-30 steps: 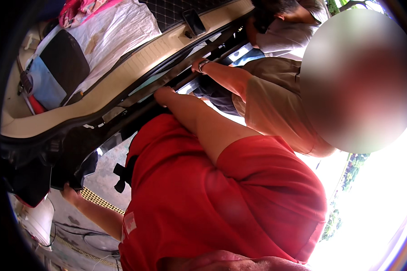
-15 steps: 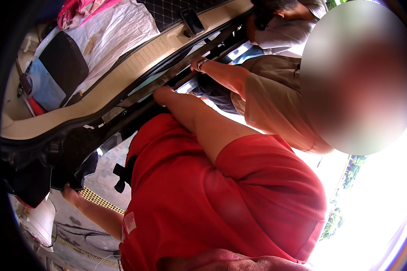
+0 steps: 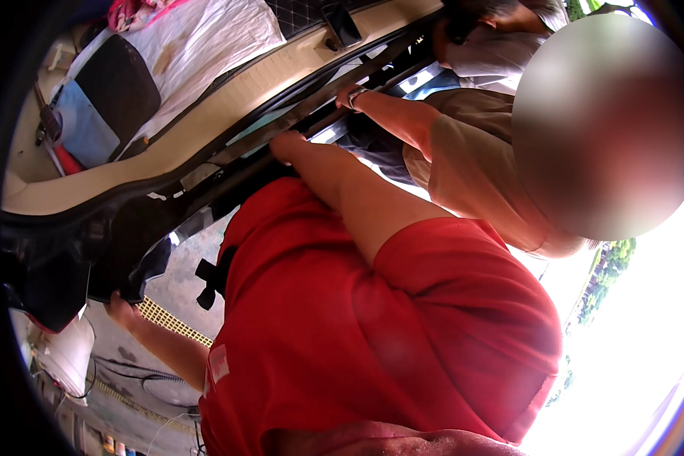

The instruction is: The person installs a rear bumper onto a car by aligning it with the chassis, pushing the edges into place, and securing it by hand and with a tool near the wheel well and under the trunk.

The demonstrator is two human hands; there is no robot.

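Open rear of a vehicle, edged by a ribbed beige sill (image 3: 228,106), runs diagonally from the left of the frame to the upper middle, above a grey concrete floor (image 3: 194,266); bright daylight fills the lower right. Compared with half a second ago, the whole view has slid slightly up and to the right, as if the head had moved. Both hands stay at the same parts, which suggests a steady hold rather than a change of place.

At the upper centre, the person's right hand (image 3: 285,146) curls its grip over a dark bar (image 3: 321,124) that runs alongside the sill. At the lower left, the left hand (image 3: 123,311) touches the bottom edge of a black panel (image 3: 125,243); its fingertips are hidden, so I cannot tell how firmly that grip is closed. A co-worker's hand (image 3: 347,96), with a wristwatch, rests farther up the bar.

The bar looks long, narrow and rigid; the panel is smooth, curved and glossy in patches, probably plastic. Inside the vehicle, upper left, lie a crinkled white sheet (image 3: 213,57), a pink patterned cloth (image 3: 140,11) and a flat black-and-blue item (image 3: 121,83). Yellow grating (image 3: 171,319) with square holes crosses the floor beside the left hand.
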